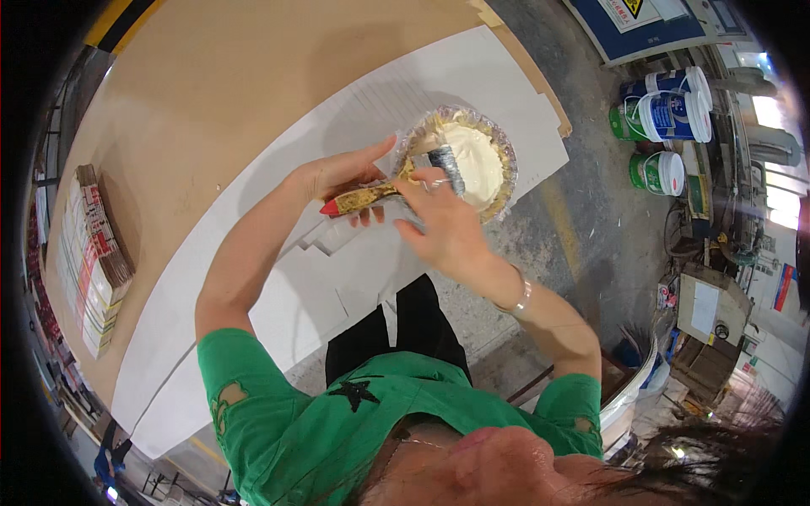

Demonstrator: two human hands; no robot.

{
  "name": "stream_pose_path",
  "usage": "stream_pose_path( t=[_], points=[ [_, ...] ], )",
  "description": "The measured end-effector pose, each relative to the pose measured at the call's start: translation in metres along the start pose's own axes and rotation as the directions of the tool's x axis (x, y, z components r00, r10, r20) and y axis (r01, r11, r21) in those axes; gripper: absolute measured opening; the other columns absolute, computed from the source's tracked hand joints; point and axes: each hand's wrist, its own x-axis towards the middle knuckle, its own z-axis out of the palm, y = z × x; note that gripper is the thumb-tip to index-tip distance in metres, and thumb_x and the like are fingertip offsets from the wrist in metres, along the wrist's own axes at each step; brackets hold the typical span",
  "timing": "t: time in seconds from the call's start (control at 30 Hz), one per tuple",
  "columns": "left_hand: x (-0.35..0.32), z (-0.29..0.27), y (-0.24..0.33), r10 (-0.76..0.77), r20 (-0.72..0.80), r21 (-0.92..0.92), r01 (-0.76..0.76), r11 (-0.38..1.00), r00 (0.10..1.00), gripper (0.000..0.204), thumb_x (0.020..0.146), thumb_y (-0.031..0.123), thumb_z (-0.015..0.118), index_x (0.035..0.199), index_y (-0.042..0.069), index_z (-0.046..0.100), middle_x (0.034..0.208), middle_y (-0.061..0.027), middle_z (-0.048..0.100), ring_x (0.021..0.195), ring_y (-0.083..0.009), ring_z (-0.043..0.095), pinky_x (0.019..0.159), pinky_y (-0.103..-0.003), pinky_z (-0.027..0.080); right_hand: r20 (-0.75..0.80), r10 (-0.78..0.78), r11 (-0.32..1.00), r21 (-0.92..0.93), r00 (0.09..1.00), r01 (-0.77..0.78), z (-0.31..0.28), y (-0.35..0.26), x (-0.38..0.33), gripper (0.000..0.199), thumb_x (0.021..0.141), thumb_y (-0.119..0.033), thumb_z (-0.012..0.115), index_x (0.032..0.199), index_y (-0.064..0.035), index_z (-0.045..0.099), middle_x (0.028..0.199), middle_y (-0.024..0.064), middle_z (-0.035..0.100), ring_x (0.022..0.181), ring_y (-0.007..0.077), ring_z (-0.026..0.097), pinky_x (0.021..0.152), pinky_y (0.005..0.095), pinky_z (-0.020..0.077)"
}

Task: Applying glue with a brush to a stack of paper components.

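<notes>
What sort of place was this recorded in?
Probably a workshop or small factory, judging by the lidded buckets on the grey floor, the broad worktable and the bowl of cream-coloured paste.

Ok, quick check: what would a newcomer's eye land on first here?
Probably the bowl of cream-coloured paste above the picture's centre, with clear plastic around its rim. Next, the red-tipped brush beside both hands, its bristles over the bowl's left part. Then the blue, green and white buckets at upper right.
</notes>
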Motion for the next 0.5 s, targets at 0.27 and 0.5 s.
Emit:
stream_pose_path(
  t=[0.27,0.5],
  points=[
    [-0.017,-0.014,-0.023,0.208,-0.138,-0.17,-0.23,0.958,0.968,0.089,0.079,0.075,0.029,0.091,-0.008,0.06,0.079,-0.0166,0.062,0.059,-0.0214,0.059,0.055,-0.031,0.049,0.016,-0.064,0.952,-0.299,0.998,0.066,0.02,-0.001,0.027,0.028,0.072,-0.008,0.062,0.099,-0.0085,0.055,0.105,0.0129,0.051,0.077,0.0315,0.057,0.064,0.0396,0.0491],
    [-0.022,-0.029,-0.025,0.33,-0.175,-0.126,-0.354,0.927,0.927,0.088,0.082,0.071,0.031,0.1,-0.009,0.06,0.083,-0.0138,0.062,0.064,-0.0172,0.058,0.059,-0.028,0.046,-0.383,0.328,0.921,0.332,0.863,-0.203,-0.069,0.028,0.021,0.014,0.09,-0.013,0.051,0.094,0.0002,0.056,0.074,0.0009,0.057,0.06,0.0057,0.049,0.052,0.0197,0.039]
  ],
)
